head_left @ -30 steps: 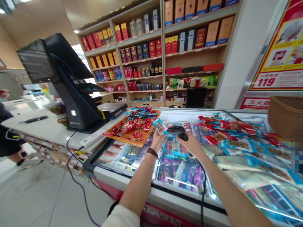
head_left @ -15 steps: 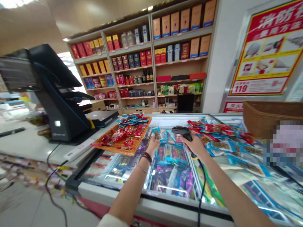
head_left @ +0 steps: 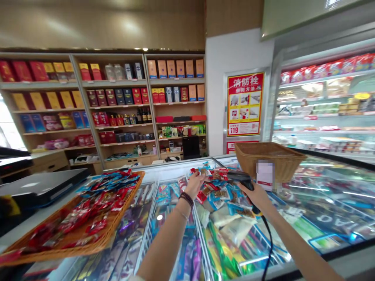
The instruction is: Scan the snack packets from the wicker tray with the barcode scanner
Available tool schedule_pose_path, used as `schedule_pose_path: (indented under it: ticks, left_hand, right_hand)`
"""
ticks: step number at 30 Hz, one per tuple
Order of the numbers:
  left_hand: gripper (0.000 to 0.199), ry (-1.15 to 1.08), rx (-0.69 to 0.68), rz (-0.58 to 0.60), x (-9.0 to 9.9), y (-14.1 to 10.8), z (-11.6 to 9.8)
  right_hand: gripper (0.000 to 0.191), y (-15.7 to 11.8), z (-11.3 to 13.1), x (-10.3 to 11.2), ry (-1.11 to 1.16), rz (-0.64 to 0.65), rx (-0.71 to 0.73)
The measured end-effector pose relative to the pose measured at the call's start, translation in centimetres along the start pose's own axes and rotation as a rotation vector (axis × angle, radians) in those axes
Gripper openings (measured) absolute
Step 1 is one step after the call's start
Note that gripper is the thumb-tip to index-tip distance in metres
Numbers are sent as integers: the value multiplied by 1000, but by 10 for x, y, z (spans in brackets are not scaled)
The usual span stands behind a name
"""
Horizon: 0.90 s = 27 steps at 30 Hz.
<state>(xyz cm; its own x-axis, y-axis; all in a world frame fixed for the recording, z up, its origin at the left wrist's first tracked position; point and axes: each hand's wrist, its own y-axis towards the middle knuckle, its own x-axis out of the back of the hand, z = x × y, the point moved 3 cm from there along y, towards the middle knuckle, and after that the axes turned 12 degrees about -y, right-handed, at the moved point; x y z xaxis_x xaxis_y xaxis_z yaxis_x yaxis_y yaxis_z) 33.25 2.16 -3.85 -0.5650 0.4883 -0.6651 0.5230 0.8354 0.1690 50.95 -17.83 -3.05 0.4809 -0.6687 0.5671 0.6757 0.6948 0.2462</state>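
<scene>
Leaning over a glass-topped store freezer [head_left: 178, 168], a person has a wicker tray [head_left: 105, 230] of red snack packets [head_left: 99, 207] at the freezer's left edge, a wicker basket [head_left: 269, 156] at its far side. The right hand [head_left: 256, 197] wraps a corded barcode scanner [head_left: 241, 176]; the left hand [head_left: 193, 186] curls over loose packets [head_left: 218, 191], grip unclear.

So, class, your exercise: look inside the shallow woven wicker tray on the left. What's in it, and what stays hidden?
The shallow woven wicker tray holds a loose heap of red and blue snack packets. They cover most of its floor, and whatever lies beneath the tray cannot be seen.
</scene>
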Motion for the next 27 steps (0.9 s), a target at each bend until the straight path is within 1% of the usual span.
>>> schedule_pose_path:
  ticks: [2,3,5,7,9,10,13,15,18,21,23,25,27]
  left_hand:
    - [23,-63,9,75,-20,6,10]
    - [22,-82,16,98,-27,7,13]
    - [25,-102,26,120,-30,4,14]
    - [31,-89,51,102,-20,-5,10]
    - [32,-51,56,67,0,-18,-2]
    - [32,-23,47,49,13,-25,-12]
    - [31,84,-7,-12,54,-52,-56]
    - [33,152,-77,-51,80,-70,-93]
    - [37,293,-234,-138,115,-99,-153]
    - [35,571,-399,-271,147,-128,-212]
    - [34,796,-475,-383,168,-148,-244]
    - [35,1026,-476,-508,189,-168,-268]
    - [37,1280,-387,-616,208,-188,-283]
  right_hand:
    - [40,-4,-5,7,-26,-8,4]
    - [40,-5,-7,9,-47,-13,5]
    - [40,-8,-9,8,-75,-10,-4]
    - [40,-11,-8,0,-60,7,-14]
    - [39,-13,-1,-13,-25,31,-8]
    - [39,-14,4,-21,-5,39,5]
    - [38,-17,27,-48,50,81,79]
    - [39,-20,46,-69,65,122,126]
    - [41,-27,77,-104,76,178,195]
    - [40,-38,109,-139,134,234,260]
    - [39,-49,130,-161,178,265,291]
    - [39,-63,150,-182,226,297,326]
    - [38,-77,164,-203,263,337,320]
